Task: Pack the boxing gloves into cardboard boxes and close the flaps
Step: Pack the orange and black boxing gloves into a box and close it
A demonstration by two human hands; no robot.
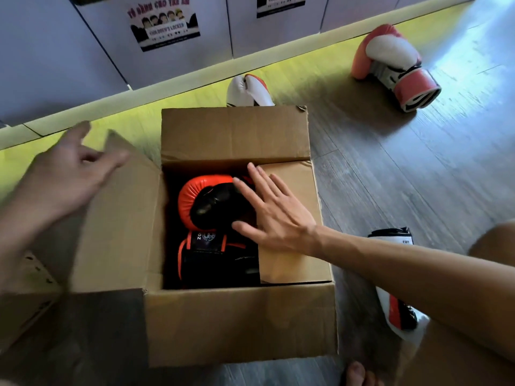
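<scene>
Head view: the gloves [211, 201] lie in the box [239, 324], the right hand [274, 215] presses the right flap [295, 260] flat-fingered, and the left hand [69, 174], open and empty, nears the left flap [122, 218], which may jam on the high orange glove.
</scene>
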